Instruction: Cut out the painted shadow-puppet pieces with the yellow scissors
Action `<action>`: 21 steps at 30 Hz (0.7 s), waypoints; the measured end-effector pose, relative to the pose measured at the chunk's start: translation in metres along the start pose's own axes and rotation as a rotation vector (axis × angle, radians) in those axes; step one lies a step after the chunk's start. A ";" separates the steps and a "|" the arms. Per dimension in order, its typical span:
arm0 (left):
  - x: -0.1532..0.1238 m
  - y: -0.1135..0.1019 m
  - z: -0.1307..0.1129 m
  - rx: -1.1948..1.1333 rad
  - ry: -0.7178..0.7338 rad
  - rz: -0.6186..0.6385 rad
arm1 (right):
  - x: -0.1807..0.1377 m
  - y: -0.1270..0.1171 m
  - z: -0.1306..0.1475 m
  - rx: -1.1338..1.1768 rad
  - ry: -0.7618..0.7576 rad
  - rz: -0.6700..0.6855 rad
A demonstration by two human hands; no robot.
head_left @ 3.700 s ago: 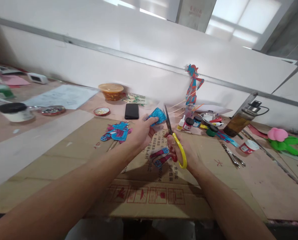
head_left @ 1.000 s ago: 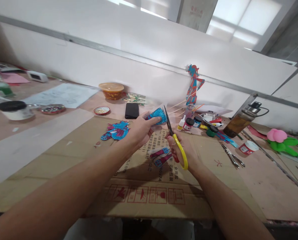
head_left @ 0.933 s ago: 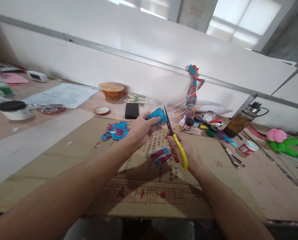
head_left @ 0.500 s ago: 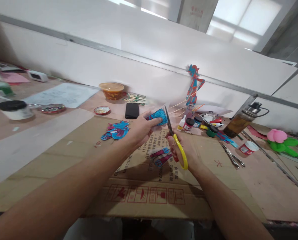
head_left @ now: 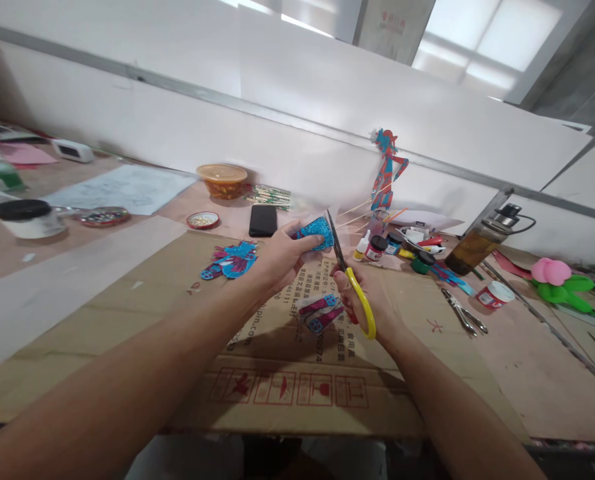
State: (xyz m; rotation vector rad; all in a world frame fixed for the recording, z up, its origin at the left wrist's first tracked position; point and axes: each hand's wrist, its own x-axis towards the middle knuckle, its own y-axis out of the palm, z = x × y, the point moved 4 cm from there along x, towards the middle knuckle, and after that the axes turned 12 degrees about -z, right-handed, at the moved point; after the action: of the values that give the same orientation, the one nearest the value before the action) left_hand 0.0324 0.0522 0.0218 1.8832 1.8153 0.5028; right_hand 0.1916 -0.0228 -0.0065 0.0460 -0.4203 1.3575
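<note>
Between the thumb and fingers of my left hand [head_left: 293,250] is a blue and purple painted cutout [head_left: 317,235] with a clear margin at its right end. My right hand [head_left: 360,293] grips scissors [head_left: 361,303] with yellow and red handles. Their dark blades point up and away, right beside the cutout's right edge. Below the hands, several purple and blue painted strips [head_left: 322,312] lie on the flattened cardboard [head_left: 277,353]. Left of my left hand lies a blue and purple painted figure piece [head_left: 231,260].
Behind the hands are a black phone [head_left: 263,221], a lidded bowl [head_left: 222,181] and a dish of small fasteners [head_left: 202,220]. Paint jars [head_left: 376,248], pliers [head_left: 463,312] and a bottle [head_left: 483,240] stand or lie to the right. A painted puppet figure [head_left: 388,170] leans at the wall.
The hands, cutout and scissors stay almost in place. The whole view has shifted very slightly to the left.
</note>
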 end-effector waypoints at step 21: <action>0.000 0.000 0.003 0.067 -0.013 0.079 | -0.001 0.000 0.009 -0.056 -0.012 -0.039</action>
State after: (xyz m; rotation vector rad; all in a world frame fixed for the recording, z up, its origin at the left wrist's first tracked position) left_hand 0.0336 0.0520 0.0191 2.0049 1.7753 0.4619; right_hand 0.1891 -0.0265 0.0015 0.0161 -0.4647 1.3071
